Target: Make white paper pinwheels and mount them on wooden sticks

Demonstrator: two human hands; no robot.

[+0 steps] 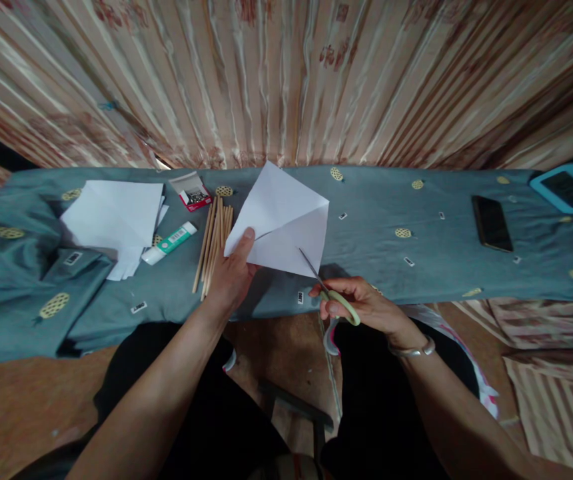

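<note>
A: Biggest first? Quick.
B: Striped curtain [286,73] across the back, then a low table under a blue-grey cloth [416,247].
A: Next size down?
B: Stack of white sheets [114,213] at left on the cloth. Then the folded white paper [281,223], held up just over the table's near edge, centre.
A: Who holds it?
B: Left hand [231,273], thumb on top and fingers beneath, pinching its lower left corner.
A: Other hand?
B: Right hand [361,307], fingers curled tight through the green handles of the scissors [324,283]. Blades slightly parted, tips on the paper's lower right edge.
A: Smaller stuff?
B: Blue-framed tablet [569,188] far right, dark phone [491,223] near it. Bundle of wooden sticks [214,243] just left of the left hand. Glue stick [169,243] beside the sheets, small staple box [192,192] behind it.
A: Wrist?
B: Silver bangle [414,349] on the right.
</note>
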